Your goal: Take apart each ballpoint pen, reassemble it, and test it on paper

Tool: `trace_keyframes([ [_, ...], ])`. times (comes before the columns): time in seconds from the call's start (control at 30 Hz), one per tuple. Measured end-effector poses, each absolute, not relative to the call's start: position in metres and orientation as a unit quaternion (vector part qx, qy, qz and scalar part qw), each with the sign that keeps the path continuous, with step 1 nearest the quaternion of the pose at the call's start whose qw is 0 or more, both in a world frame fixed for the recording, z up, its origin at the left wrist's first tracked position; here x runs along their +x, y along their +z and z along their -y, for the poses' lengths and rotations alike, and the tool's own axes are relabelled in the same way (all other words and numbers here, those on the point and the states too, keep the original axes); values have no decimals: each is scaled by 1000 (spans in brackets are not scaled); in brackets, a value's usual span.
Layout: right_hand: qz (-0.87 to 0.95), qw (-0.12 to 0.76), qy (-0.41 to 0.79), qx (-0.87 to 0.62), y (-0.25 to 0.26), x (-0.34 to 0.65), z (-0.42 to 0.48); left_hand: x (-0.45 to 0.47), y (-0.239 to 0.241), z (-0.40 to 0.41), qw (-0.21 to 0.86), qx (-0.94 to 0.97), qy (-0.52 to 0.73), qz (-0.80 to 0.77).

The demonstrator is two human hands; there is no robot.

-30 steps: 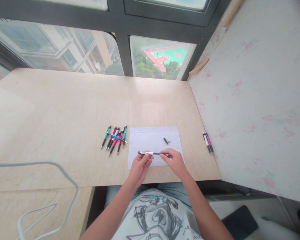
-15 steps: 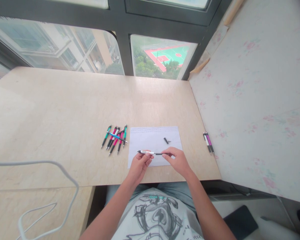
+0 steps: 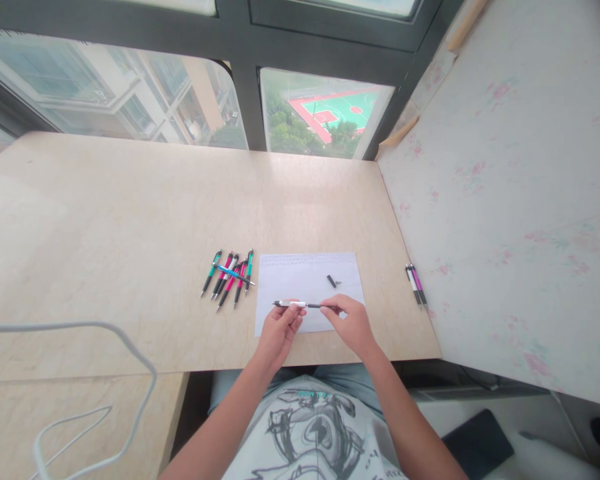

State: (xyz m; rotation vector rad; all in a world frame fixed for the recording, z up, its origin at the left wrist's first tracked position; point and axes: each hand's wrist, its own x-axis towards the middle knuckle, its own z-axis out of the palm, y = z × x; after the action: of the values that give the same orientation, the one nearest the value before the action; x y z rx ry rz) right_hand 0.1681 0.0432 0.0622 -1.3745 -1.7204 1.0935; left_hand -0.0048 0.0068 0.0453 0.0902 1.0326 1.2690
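Note:
Pinched in my left hand (image 3: 281, 328) is the white pen barrel (image 3: 296, 304), lying level with its black clicker end to the left. My right hand (image 3: 349, 321) pinches the dark ink refill (image 3: 313, 306), which sticks out of the barrel's right end. Both hands are over a white sheet of paper (image 3: 307, 273) with lines of writing along its top. On the sheet, beyond my right hand, lie a black pen grip (image 3: 331, 281) and a small metal pen tip (image 3: 337, 283).
A pile of several coloured pens (image 3: 229, 280) lies left of the paper. Two more pens (image 3: 417, 285), white and purple, lie by the wall at the right. A white cable (image 3: 130, 343) loops over the table's left front. Windows border the far edge.
My right hand has shifted slightly left, and less of the refill shows between the barrel and my fingers. My left hand keeps its hold on the barrel.

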Motion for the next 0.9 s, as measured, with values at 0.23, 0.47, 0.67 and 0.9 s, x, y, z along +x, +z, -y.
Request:
trace_keyframes([
  [0.23, 654, 341, 420, -529, 64, 167, -43, -5, 44, -4, 690, 56, 560, -455],
  [0.47, 660, 327, 420, -530, 60, 168, -44, -4, 43, -5, 688, 48, 565, -453],
  [0.67, 667, 329, 409, -529, 65, 170, -45, -7, 47, -6, 684, 59, 563, -460],
  [0.9, 666, 333, 414, -524, 66, 169, -44, -5, 44, -5, 685, 48, 569, -451],
])
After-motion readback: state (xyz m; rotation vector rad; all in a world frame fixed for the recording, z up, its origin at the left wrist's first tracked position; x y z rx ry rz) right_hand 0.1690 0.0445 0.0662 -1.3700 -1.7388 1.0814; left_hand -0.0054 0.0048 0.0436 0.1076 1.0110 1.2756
